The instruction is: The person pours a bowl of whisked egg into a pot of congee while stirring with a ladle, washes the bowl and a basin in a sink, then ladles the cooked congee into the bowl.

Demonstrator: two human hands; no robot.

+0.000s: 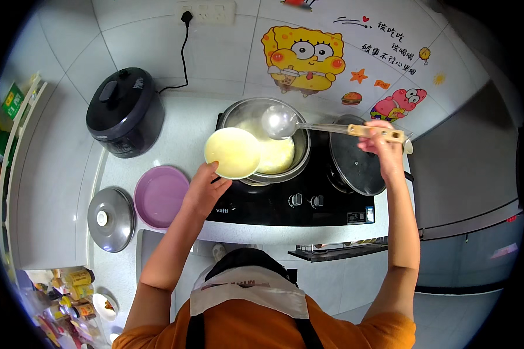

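Note:
My left hand [207,187] grips the rim of a bowl [232,152] that shows pale yellow inside. It overlaps the front left edge of a steel pot [303,150] on the gas stove. Pale yellow, steaming food [277,155] lies in the pot, partly hidden by the bowl. My right hand [383,146] is closed around the wooden handle of a metal ladle [279,122]. The ladle's round head is over the back part of the pot, its shaft running to the right. Whether the ladle holds anything cannot be made out.
A pan with a glass lid [356,170] sits on the right burner. Left of the stove are a purple basin [161,197], a grey pot lid [110,219] and a black electric pressure cooker [124,113]. Seasoning jars [81,283] and a small white bowl [105,307] stand at lower left.

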